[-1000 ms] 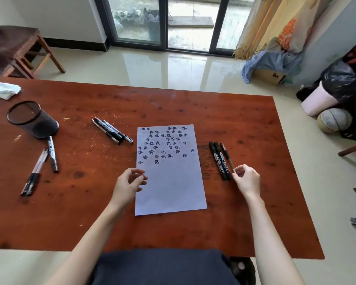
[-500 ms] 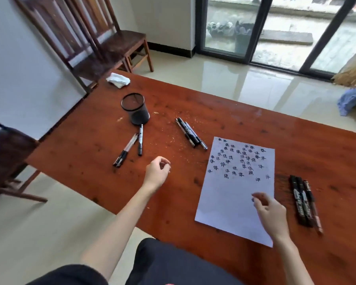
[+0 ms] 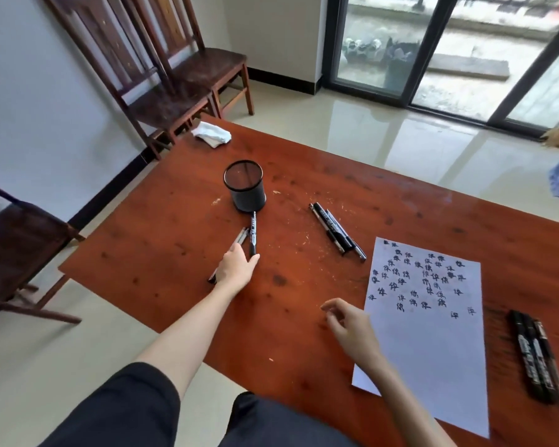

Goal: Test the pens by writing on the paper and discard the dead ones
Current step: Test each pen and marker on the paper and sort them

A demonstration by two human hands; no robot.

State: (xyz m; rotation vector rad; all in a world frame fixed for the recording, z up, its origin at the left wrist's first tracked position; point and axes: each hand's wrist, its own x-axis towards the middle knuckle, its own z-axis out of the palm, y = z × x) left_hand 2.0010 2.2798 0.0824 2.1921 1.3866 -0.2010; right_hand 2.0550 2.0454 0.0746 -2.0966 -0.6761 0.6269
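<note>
A white paper (image 3: 433, 350) covered in black test marks lies on the red-brown table (image 3: 304, 301). My left hand (image 3: 236, 269) reaches out and lies over a pair of clear pens (image 3: 241, 236) below the black mesh cup (image 3: 246, 187). Its fingers rest on them and one pen end sticks out by my wrist. A black pen (image 3: 253, 233) lies beside my thumb, pointing at the cup. My right hand (image 3: 352, 327) hovers by the paper's left edge, fingers loosely curled, holding nothing. Three pens (image 3: 336, 232) lie above the paper. Three black markers (image 3: 536, 359) lie to its right.
A crumpled white tissue (image 3: 211, 134) sits at the table's far left corner. Wooden chairs (image 3: 175, 75) stand against the wall, and another chair (image 3: 13, 240) is at the left. Glass sliding doors (image 3: 433, 53) are behind the table.
My view swung left. My left hand left the paper and reached to the clear pens by the cup. My right hand left the markers and moved across to the paper's left edge.
</note>
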